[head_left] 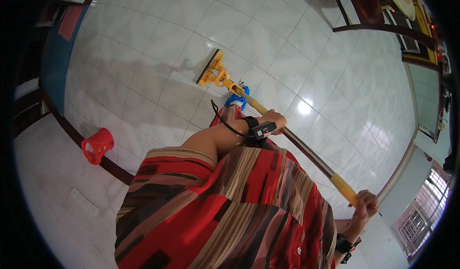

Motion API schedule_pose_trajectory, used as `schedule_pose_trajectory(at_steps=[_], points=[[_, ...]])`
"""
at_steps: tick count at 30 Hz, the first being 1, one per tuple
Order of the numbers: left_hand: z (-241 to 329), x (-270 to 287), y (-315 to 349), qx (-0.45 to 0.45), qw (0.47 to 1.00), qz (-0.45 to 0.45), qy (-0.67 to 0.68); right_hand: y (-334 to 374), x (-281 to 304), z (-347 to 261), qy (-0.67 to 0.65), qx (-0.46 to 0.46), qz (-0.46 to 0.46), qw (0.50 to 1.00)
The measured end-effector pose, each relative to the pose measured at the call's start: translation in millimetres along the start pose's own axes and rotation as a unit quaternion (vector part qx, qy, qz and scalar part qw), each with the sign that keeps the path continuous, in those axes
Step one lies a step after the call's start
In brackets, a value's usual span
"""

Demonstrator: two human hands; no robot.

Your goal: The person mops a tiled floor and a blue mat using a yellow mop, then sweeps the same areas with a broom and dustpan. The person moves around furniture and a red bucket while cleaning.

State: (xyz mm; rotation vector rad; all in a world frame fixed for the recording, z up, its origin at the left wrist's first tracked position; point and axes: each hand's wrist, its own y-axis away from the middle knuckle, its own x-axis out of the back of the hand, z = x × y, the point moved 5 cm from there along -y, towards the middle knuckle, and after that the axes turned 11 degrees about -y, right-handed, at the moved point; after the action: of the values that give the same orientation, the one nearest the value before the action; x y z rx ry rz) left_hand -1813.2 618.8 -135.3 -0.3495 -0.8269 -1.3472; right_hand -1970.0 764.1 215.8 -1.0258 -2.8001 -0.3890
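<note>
I hold a sponge mop (309, 151) slantwise across my front, its steel pole running from upper left to lower right. My left hand (274, 120) is wrapped round the pole below its yellow upper sleeve. At the far end, my right hand (365, 204) is closed round the yellow end grip. The yellow mop head (213, 71), with a dark sponge edge, is raised or tilted over the tiles; whether it touches them I cannot tell. A black box with a cable sits on my left wrist, and a dark band on my right.
White floor tiles (158, 53) stretch ahead. A red bucket (98, 146) stands by the wall at left, near a blue panel (55, 70). Dark wooden furniture (388, 28) fills the upper right. A blue-covered foot (238, 98) is just below the mop head. A barred window (424, 211) is at right.
</note>
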Motion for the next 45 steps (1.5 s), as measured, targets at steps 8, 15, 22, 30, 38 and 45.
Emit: schedule_pose_trajectory(at_steps=[8, 15, 22, 30, 38, 45], points=[[-54, 36, 73, 0.166, 0.977, 0.137, -0.011, -68, -31, 21, -0.058, 0.105, 0.065, 0.991], [-109, 22, 175, 0.377, 0.917, 0.130, -0.004, -84, -211, 59, -0.335, -0.137, -0.322, 0.875], [-91, 40, 117, 0.400, 0.862, 0.309, -0.026, -121, -168, -6, -0.318, -0.033, -0.287, 0.903], [-35, 104, 9, 0.258, 0.873, 0.408, 0.067, -123, -121, -94, -0.318, 0.044, -0.287, 0.902], [-16, 116, -19, 0.146, 0.956, 0.253, 0.039, -103, -56, -91, -0.285, 0.146, -0.206, 0.925], [-76, 71, 50, 0.183, 0.970, 0.158, -0.017, -92, -96, -1, -0.257, 0.085, -0.160, 0.949]])
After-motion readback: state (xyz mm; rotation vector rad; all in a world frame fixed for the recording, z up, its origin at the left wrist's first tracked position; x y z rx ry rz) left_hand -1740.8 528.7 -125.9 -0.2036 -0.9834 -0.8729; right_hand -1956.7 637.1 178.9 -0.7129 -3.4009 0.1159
